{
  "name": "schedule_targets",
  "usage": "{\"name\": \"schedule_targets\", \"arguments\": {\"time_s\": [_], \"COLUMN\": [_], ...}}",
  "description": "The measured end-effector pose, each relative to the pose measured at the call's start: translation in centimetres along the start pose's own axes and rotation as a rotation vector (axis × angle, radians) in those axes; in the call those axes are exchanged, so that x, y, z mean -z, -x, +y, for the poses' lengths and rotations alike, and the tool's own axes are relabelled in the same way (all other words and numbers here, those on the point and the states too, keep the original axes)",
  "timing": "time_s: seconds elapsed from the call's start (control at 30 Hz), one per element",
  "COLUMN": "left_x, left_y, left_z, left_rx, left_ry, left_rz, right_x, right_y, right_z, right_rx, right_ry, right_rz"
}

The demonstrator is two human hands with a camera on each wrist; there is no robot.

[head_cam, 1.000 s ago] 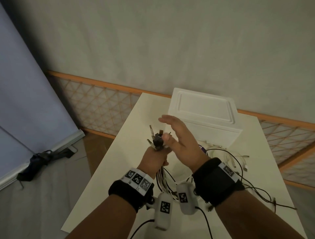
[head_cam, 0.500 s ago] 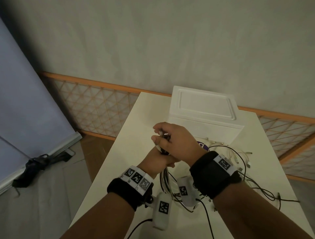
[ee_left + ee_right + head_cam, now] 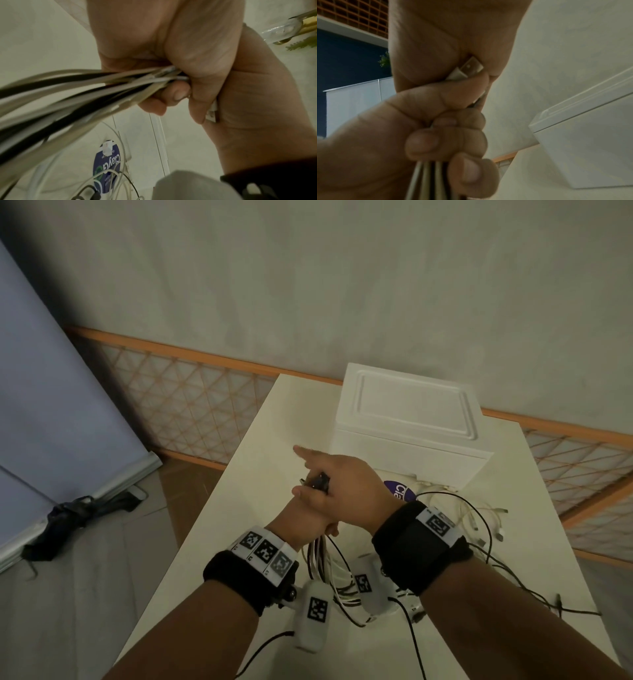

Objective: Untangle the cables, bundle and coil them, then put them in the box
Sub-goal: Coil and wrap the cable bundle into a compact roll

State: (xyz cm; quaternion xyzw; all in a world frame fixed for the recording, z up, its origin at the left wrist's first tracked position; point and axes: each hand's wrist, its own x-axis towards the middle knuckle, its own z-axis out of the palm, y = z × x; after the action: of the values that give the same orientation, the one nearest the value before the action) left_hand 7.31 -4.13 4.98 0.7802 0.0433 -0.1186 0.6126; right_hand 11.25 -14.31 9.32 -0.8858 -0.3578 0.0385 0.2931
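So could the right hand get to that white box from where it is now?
Probably yes. The right hand sits just in front of the white box with nothing between them. But it rests on the cable bundle that the left hand grips, and the lid is on.

cable bundle (image 3: 322,563): black and white cables gathered together, being held upright in a fist above the tabletop (image 3: 239,508). connector ends (image 3: 317,482) are sticking out the top of the fist, dark and metallic; a silver usb plug (image 3: 467,69) is showing in the right wrist view, pressed against a palm. strands are hanging down from the fist and fanning into loops near the tabletop.

loose cables (image 3: 479,518): thin black and white leads lying sprawled and tangled on the tabletop to the right of the bundle, some plugs showing.

box (image 3: 411,419): white, rectangular, lid sitting closed with a raised panel outline, standing at the far end of the tabletop beyond the cables.
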Motion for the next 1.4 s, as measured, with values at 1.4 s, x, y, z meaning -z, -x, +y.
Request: {"name": "schedule_targets", "arguments": {"time_s": [1.4], "left_x": [6.0], "left_y": [0.6], "left_z": [1.6], "left_rx": [-0.064], "left_ry": [0.610], "left_rz": [-0.019], "right_x": [-3.1], "right_y": [2.7], "right_z": [0.6], "right_rx": [-0.503], "right_ry": [-0.738], "right_rz": [-0.128]}}
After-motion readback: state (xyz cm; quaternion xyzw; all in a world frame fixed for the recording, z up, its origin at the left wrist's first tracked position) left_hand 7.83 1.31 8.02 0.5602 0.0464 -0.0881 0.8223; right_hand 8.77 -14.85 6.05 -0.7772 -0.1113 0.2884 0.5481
